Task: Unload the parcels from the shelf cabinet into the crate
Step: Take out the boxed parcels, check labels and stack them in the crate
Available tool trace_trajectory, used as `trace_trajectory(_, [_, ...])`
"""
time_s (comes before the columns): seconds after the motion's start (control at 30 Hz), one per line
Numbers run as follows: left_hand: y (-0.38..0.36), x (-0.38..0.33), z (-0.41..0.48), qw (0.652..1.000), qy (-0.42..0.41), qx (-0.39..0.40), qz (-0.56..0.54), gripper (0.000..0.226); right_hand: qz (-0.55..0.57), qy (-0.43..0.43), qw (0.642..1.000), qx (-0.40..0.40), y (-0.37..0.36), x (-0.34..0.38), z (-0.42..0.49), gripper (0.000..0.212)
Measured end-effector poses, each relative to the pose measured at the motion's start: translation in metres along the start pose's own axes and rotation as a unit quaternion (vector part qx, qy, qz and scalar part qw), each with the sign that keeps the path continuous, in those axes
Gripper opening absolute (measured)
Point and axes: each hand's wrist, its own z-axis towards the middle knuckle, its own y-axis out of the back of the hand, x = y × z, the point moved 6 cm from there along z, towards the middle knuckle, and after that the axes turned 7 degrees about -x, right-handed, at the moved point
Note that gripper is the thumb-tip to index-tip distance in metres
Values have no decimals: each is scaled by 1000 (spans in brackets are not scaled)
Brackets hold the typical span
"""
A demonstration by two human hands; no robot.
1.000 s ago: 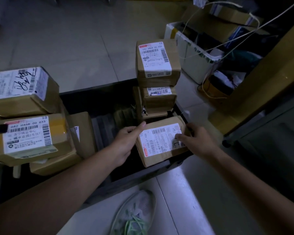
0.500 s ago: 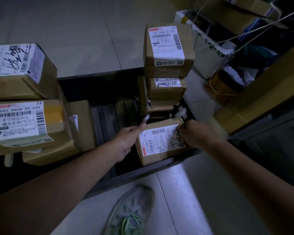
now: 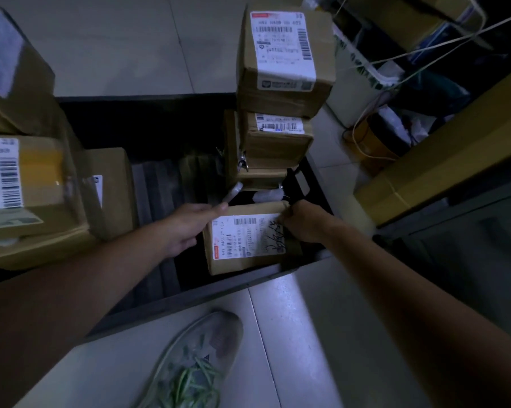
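Observation:
A small brown parcel [image 3: 242, 240] with a white label and black handwriting lies in the near right corner of the black crate [image 3: 219, 290]. My left hand [image 3: 186, 228] holds its left side, with one finger stretched along the far left corner. My right hand [image 3: 304, 223] grips the far right corner with curled fingers. Behind this parcel, a stack of labelled parcels [image 3: 283, 60] rises from the crate's right end. More parcels [image 3: 27, 187] are piled at the left end, with one box [image 3: 110, 189] beside them.
My shoe [image 3: 198, 357] stands on the tiled floor just in front of the crate. A yellow cabinet frame [image 3: 442, 160] runs along the right. Behind it are a white foam box [image 3: 354, 75], loose cords [image 3: 425, 45] and clutter. Bare tiles lie beyond the crate.
The view has dropped closer to the crate. The parcel has sunk lower into the near right corner. My right hand has slid from the label to the far right corner.

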Motion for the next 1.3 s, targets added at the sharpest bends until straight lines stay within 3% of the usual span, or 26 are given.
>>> trace_trajectory(0.57, [-9,10,26,996,15,-8,92,30,-18,-10,998,58,-25,-14,24,33])
trace_trajectory(0.73, [-8,10,31,992,19,-3,127,36,11,12,998,65,-28,-15,22,58])
trace_trajectory(0.87, [-11,9,29,992,17,-4,126,36,32,10,998,50,-27,-19,22,51])
trace_trajectory(1.0, [-14,18,26,992,24,9,122,43,-2,23,998,53,-21,-16,15,65])
trace_trajectory(1.07, [-15,19,23,992,21,7,122,46,-10,17,999,46,-19,-17,13,58])
trace_trajectory(1.2, [-14,13,24,979,-6,2,202,50,-21,20,999,32,-21,-16,9,50])
trace_trajectory(1.3, [-17,1,25,944,-80,-12,320,48,-29,51,998,30,-15,-9,0,58])
